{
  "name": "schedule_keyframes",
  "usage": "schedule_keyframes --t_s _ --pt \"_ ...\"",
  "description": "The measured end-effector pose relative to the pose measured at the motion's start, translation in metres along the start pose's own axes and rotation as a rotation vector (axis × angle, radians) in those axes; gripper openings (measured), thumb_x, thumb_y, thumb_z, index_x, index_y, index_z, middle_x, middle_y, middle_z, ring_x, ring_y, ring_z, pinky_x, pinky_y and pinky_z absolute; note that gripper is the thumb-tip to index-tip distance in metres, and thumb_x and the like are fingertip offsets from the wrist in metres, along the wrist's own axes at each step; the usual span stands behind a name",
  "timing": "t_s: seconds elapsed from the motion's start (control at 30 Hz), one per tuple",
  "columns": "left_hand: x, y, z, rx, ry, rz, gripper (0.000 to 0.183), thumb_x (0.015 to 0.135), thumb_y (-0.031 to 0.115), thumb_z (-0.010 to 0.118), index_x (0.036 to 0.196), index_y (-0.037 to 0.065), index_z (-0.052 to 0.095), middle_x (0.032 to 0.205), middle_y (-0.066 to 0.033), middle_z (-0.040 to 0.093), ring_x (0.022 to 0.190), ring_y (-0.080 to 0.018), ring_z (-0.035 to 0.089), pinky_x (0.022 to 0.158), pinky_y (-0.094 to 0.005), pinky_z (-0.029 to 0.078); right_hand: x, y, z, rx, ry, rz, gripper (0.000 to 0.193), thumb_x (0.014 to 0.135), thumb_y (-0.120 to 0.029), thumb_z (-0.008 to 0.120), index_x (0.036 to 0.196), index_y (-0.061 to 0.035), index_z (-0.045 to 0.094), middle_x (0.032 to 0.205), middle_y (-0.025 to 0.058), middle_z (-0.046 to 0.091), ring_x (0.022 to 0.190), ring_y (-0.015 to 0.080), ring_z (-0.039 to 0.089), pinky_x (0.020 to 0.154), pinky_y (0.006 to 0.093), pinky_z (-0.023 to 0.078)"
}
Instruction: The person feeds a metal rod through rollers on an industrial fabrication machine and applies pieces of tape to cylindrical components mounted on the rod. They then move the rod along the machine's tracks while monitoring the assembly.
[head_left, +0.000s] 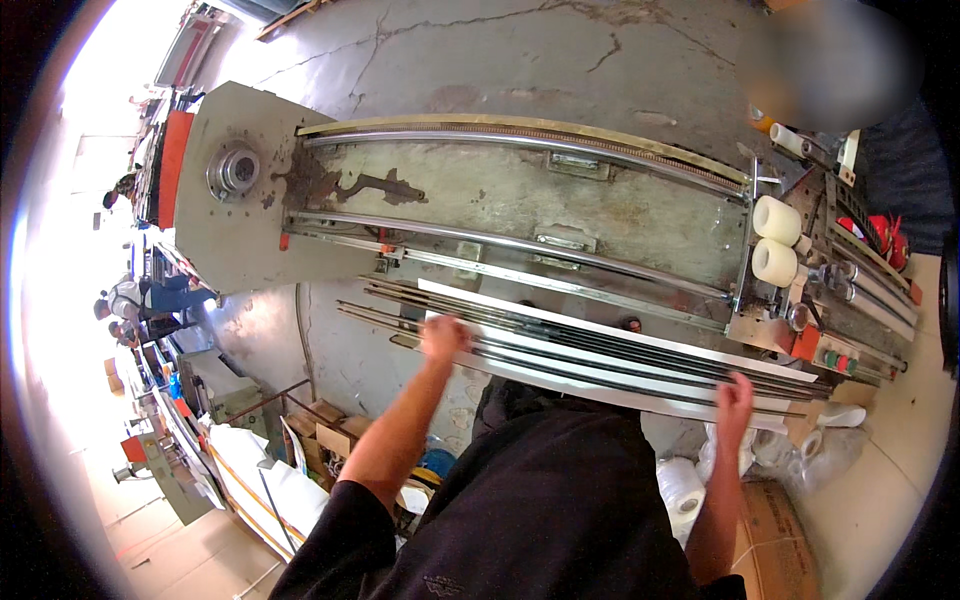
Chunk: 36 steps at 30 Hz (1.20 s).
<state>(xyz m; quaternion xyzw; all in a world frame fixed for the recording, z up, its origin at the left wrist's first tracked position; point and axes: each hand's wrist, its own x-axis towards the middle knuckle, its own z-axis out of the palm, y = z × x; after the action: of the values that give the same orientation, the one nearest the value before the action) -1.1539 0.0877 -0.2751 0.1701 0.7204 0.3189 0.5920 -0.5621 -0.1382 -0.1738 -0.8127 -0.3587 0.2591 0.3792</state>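
Observation:
Several long, thin dark rods lie side by side along a narrow white board in front of my body. Close to their left ends, my left hand has its fingers curled around one or more of the thin rods. Farther right, my right hand pinches a rod near the board's right end. Just how many rods are in each hand is hidden by the fingers. The rods' left ends stick out past the board.
Beyond the board stands a long grey machine with chrome rails and a large end plate. Pale rollers sit at its right. Wrapped rolls and a cardboard box are low right. Other people are far left.

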Motion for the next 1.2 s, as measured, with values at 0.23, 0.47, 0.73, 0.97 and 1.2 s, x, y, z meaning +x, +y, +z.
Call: schedule_keyframes --t_s 0.23,0.47,0.73,0.97,1.2 --pt "0.135 0.057 -0.173 -0.071 0.332 -0.027 0.045 0.112 0.03 0.06 0.15 0.008 0.047 0.081 -0.0117 0.07 0.057 -0.018 0.061 0.045 -0.0327 0.051 -0.059 -0.157 0.199 -0.095 -0.487 -0.269 0.022 0.1 -0.018 0.075 0.118 -0.004 0.078 0.115 0.0144 0.079 0.104 0.032 0.076 0.091 0.0414 0.06" --pt "0.137 0.07 -0.185 -0.227 0.19 -0.146 0.029 0.114 0.035 0.059 0.106 0.008 0.069 0.083 -0.0033 0.074 0.06 -0.0109 0.061 0.048 -0.0258 0.05 -0.068 -0.198 0.283 -0.422 -0.48 -0.656 0.032 0.092 -0.019 0.078 0.122 -0.0082 0.075 0.119 0.0084 0.073 0.115 0.0314 0.067 0.1 0.0465 0.051" --pt "0.101 0.075 -0.195 -0.271 0.158 0.057 0.031 0.11 0.041 0.064 0.09 0.017 0.064 0.072 0.004 0.058 0.061 -0.0078 0.053 0.053 -0.0252 0.04 -0.059 -0.196 0.299 -0.609 -0.491 -0.807 0.032 0.092 -0.024 0.079 0.12 -0.0078 0.074 0.113 0.0092 0.07 0.111 0.0309 0.065 0.097 0.0455 0.05" --pt "0.017 0.106 -0.174 -0.071 0.24 0.401 0.034 0.113 0.041 0.062 0.088 0.018 0.058 0.072 0.0061 0.045 0.059 -0.0053 0.038 0.053 -0.027 0.03 -0.047 -0.221 0.241 -0.482 -0.662 -0.872 0.016 0.098 -0.02 0.07 0.108 -0.0088 0.073 0.099 0.0077 0.071 0.1 0.0272 0.066 0.093 0.0423 0.048" --pt "-0.075 0.111 -0.022 -0.158 0.02 0.427 0.03 0.114 0.039 0.064 0.095 0.015 0.062 0.075 0.0078 0.045 0.064 -0.0041 0.04 0.055 -0.0247 0.032 0.011 -0.245 0.047 -0.574 -0.432 -0.964 0.019 0.095 -0.016 0.067 0.111 -0.0065 0.072 0.099 0.0062 0.067 0.1 0.025 0.063 0.095 0.0398 0.047"
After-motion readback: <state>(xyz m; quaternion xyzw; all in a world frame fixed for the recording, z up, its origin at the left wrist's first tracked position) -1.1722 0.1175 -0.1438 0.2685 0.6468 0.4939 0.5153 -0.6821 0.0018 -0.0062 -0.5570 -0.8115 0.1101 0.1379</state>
